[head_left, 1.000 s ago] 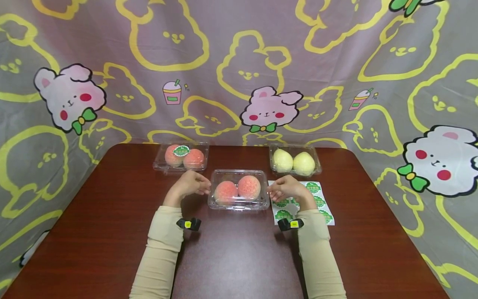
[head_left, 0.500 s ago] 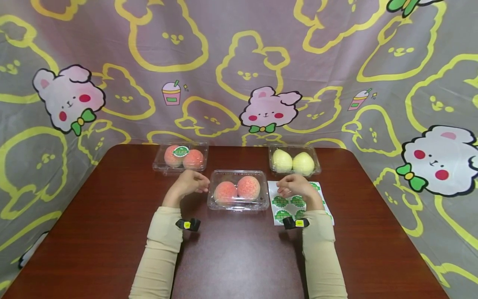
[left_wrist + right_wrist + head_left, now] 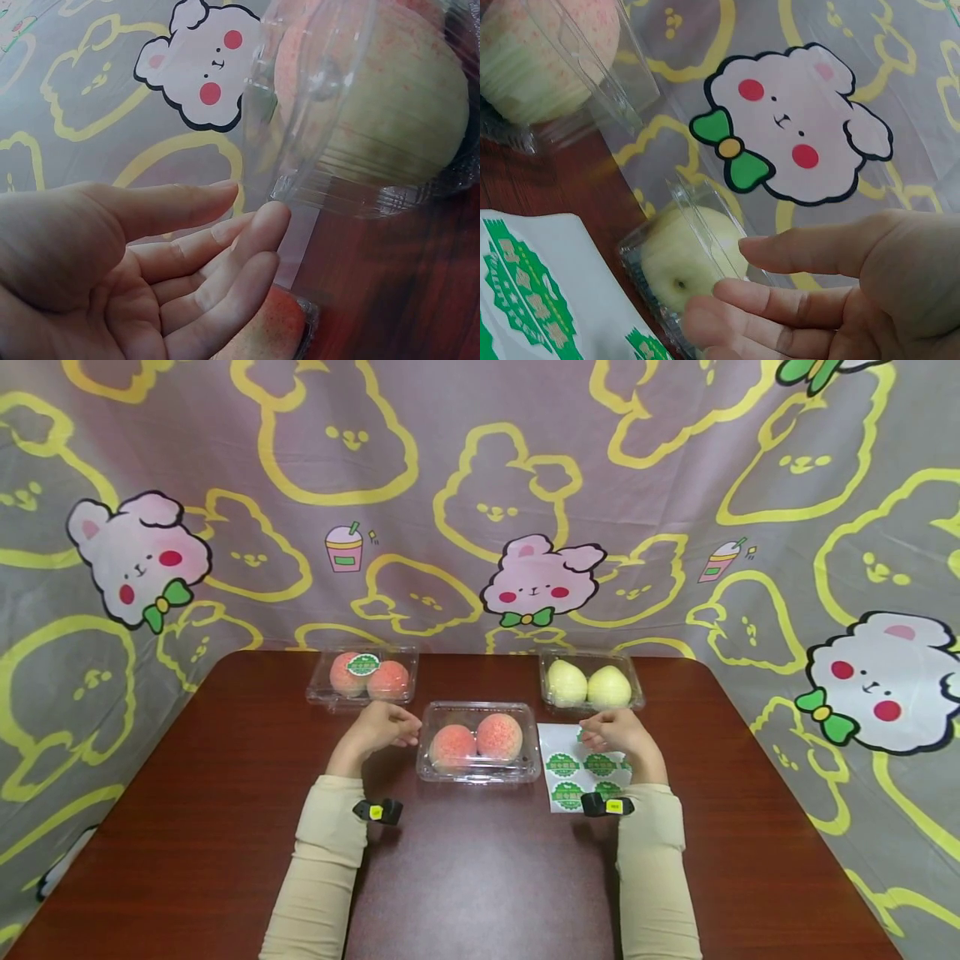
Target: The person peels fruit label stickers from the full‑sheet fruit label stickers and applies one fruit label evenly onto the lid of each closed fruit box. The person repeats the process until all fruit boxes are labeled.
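A clear plastic clamshell box [image 3: 478,774] with two pink peaches [image 3: 500,737] inside stands closed at the middle of the table. Just off its left side is my left hand [image 3: 377,732], fingers loosely bent and holding nothing; the left wrist view shows the fingertips [image 3: 271,225] right by the box edge. My right hand [image 3: 624,739] hovers over a white sheet [image 3: 555,737] of round green stickers [image 3: 567,795], hiding part of it. In the right wrist view its thumb and fingers are apart with nothing between them.
At the back left stands another clear box [image 3: 321,683] of two peaches with a green sticker [image 3: 363,664] on its lid. A clear box [image 3: 637,693] with two pale yellow pears [image 3: 609,687] stands at the back right. A patterned curtain [image 3: 420,460] hangs behind the table [image 3: 480,877].
My right hand has moved from the right side of the middle box rightward over the sticker sheet, uncovering its left stickers. The left hand and the boxes have stayed in place.
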The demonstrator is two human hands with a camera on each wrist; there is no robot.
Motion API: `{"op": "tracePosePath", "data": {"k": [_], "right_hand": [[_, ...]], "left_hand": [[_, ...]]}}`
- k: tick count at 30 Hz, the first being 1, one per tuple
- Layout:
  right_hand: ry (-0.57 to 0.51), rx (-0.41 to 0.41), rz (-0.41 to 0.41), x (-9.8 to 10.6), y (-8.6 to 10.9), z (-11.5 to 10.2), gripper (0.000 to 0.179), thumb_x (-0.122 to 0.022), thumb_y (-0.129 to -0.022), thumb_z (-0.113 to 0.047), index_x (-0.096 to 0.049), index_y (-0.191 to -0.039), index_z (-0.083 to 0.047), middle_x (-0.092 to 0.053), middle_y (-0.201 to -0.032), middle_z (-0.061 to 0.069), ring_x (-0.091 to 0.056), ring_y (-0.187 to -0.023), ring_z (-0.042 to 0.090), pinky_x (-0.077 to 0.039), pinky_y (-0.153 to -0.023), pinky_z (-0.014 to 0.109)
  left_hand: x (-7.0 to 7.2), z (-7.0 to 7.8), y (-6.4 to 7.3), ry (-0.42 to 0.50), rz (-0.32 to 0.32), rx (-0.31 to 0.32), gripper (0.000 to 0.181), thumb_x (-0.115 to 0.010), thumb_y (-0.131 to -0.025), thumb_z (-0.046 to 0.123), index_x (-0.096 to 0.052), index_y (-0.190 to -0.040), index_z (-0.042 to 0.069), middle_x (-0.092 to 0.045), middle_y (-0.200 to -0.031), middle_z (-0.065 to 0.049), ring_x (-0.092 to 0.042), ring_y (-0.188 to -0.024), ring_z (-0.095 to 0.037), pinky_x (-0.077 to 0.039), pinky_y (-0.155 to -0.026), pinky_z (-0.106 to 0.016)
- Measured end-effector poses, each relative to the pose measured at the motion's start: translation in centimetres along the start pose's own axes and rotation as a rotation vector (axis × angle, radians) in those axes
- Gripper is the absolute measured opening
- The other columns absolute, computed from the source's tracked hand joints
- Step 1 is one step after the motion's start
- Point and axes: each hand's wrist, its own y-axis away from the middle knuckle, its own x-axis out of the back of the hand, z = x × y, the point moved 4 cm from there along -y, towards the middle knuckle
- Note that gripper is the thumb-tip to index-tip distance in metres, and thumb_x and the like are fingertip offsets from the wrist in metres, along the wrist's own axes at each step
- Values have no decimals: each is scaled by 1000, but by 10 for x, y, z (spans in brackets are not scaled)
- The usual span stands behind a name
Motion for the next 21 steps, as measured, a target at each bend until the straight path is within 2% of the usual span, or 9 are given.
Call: {"op": "tracePosePath", "data": {"k": [7, 13, 16, 21], "right_hand": [[-4, -52, 88, 10, -1, 12, 40, -54, -97, -18, -58, -117, 17, -74, -84, 13, -66, -68, 4, -60, -75, 31], [-34, -114, 177, 18, 1, 19, 41, -56, -95, -17, -57, -119, 18, -68, -68, -4, -60, -60, 0, -59, -66, 24], [-50, -143, 241, 22, 1, 24, 41, -58, -94, -18, -59, -117, 16, -68, -67, -4, -58, -57, -2, -57, -61, 21], [-40, -181, 333, 28, 2, 31, 40, -60, -93, -22, -63, -114, 12, -67, -68, -3, -59, -58, -1, -57, -61, 21]], "left_hand": [[-1, -2, -1, 3, 3, -2, 25, -57, -94, 6, -66, -108, -13, -70, -98, -29, -71, -75, -17, -60, -81, -42], [0, -1, 0, -1, 11, -4, 26, -57, -95, 6, -65, -108, -14, -70, -97, -29, -72, -77, -19, -60, -81, -42], [0, 0, 0, 0, 7, 0, 27, -57, -95, 8, -65, -109, -14, -70, -98, -29, -72, -77, -19, -59, -83, -43], [0, 0, -1, 10, 4, -7, 28, -56, -95, 9, -64, -110, -14, -70, -96, -29, -71, -76, -17, -60, -80, -39]]}}
